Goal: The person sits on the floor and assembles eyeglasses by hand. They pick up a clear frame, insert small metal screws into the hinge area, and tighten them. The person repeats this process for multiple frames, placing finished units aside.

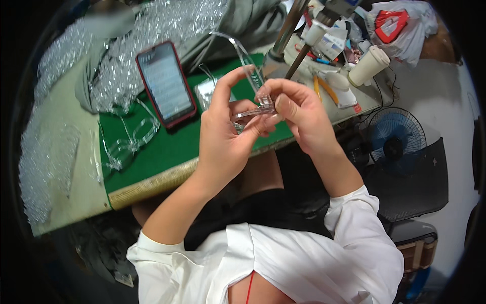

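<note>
A clear plastic eyeglass frame (242, 53) is held between my two hands above the near edge of the green mat. My left hand (218, 133) is closed around it, its index finger raised along the upright temple. At a corner of the frame, the thumb and fingers of my right hand (306, 114) pinch it; the exact spot under the fingertips is hidden. Behind my left hand lies a small clear packet (205, 92) on the mat. Another clear frame or loose clear parts (132, 144) lie on the mat at the left.
A phone (166, 85) with a red case lies on the green mat (177, 147). Piles of clear pieces (48, 167) cover the table's left and back. A yellow ruler strip (152, 185) runs along the front edge. A metal post (288, 33), yellow-handled pliers (326, 90), cup (370, 66) and fan (397, 137) stand right.
</note>
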`<state>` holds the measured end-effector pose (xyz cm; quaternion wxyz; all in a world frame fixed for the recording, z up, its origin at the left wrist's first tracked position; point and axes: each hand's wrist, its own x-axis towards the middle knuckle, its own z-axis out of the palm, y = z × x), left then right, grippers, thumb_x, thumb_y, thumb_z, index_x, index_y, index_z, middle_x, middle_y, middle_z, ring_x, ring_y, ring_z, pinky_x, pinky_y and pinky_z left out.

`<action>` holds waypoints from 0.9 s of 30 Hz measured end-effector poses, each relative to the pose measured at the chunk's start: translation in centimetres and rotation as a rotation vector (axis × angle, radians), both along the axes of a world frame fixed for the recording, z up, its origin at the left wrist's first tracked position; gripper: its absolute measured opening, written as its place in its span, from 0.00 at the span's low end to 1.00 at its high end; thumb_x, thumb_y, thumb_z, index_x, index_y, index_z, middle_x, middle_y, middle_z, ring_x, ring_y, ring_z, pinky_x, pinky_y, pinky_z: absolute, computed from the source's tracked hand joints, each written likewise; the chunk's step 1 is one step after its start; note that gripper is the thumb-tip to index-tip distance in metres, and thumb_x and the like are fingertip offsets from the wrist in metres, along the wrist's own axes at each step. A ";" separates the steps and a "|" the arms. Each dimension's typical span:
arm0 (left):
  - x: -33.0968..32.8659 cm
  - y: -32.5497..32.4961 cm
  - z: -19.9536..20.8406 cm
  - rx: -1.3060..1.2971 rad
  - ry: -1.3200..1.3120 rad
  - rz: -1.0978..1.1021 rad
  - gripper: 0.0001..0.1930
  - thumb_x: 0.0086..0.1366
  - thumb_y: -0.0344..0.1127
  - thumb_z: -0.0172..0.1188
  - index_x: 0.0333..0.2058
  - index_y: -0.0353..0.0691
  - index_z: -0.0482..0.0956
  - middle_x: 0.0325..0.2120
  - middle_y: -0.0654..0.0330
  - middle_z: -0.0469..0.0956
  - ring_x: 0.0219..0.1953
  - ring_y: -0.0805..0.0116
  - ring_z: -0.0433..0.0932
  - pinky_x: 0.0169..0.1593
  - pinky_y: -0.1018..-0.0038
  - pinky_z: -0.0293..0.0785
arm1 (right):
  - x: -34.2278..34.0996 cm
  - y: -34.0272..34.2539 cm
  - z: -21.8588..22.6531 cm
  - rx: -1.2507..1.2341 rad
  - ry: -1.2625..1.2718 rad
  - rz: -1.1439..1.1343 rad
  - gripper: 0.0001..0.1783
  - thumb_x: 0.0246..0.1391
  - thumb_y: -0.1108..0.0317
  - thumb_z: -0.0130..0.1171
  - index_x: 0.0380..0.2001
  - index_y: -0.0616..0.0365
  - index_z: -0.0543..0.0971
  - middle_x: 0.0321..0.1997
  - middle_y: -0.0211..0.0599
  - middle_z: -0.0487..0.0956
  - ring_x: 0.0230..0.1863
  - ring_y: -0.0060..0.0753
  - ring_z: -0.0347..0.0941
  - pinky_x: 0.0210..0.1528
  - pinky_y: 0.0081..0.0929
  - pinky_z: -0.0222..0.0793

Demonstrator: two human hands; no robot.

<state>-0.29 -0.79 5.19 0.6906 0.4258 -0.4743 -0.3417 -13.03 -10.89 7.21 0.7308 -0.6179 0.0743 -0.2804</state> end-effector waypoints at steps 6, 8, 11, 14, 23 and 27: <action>-1.9 -5.3 0.8 -0.108 -0.015 0.067 0.29 0.60 0.20 0.60 0.59 0.35 0.61 0.31 0.55 0.81 0.33 0.71 0.81 0.38 0.77 0.78 | -1.4 -3.3 1.1 -0.105 0.008 -0.211 0.14 0.56 0.68 0.62 0.43 0.66 0.79 0.33 0.33 0.81 0.28 0.15 0.73 0.32 0.16 0.69; -2.4 -6.7 0.3 -0.107 -0.059 0.056 0.22 0.62 0.21 0.58 0.54 0.33 0.66 0.31 0.54 0.81 0.33 0.71 0.82 0.38 0.76 0.78 | -2.0 -4.3 2.1 -0.090 -0.011 -0.234 0.13 0.56 0.68 0.62 0.42 0.65 0.80 0.32 0.31 0.82 0.28 0.15 0.73 0.33 0.16 0.69; -2.4 -8.8 -0.6 -0.131 -0.100 -0.024 0.15 0.66 0.26 0.57 0.50 0.32 0.68 0.33 0.53 0.81 0.32 0.70 0.81 0.39 0.76 0.76 | -2.6 -6.9 2.4 -0.186 -0.044 -0.328 0.12 0.56 0.67 0.62 0.40 0.64 0.82 0.33 0.31 0.82 0.32 0.17 0.75 0.37 0.17 0.70; -3.4 -11.1 -0.7 -0.178 -0.105 0.020 0.09 0.67 0.25 0.54 0.44 0.29 0.71 0.34 0.52 0.80 0.31 0.69 0.80 0.40 0.75 0.75 | -2.8 -9.3 2.4 -0.199 -0.084 -0.320 0.12 0.56 0.66 0.63 0.39 0.64 0.82 0.33 0.31 0.82 0.35 0.17 0.75 0.40 0.18 0.70; -5.2 -15.8 0.1 -0.189 -0.090 0.109 0.02 0.65 0.20 0.53 0.36 0.27 0.71 0.30 0.52 0.82 0.31 0.69 0.82 0.35 0.75 0.77 | -3.1 -13.7 1.4 -0.197 -0.038 -0.587 0.08 0.57 0.66 0.63 0.30 0.59 0.79 0.25 0.23 0.75 0.29 0.16 0.67 0.35 0.18 0.64; -5.7 -16.7 -0.1 -0.186 -0.047 0.139 0.02 0.65 0.20 0.53 0.36 0.27 0.71 0.30 0.52 0.82 0.30 0.69 0.82 0.34 0.75 0.77 | -3.2 -14.9 0.8 -0.279 -0.050 -0.633 0.08 0.57 0.64 0.63 0.35 0.58 0.80 0.28 0.21 0.76 0.30 0.16 0.67 0.36 0.19 0.64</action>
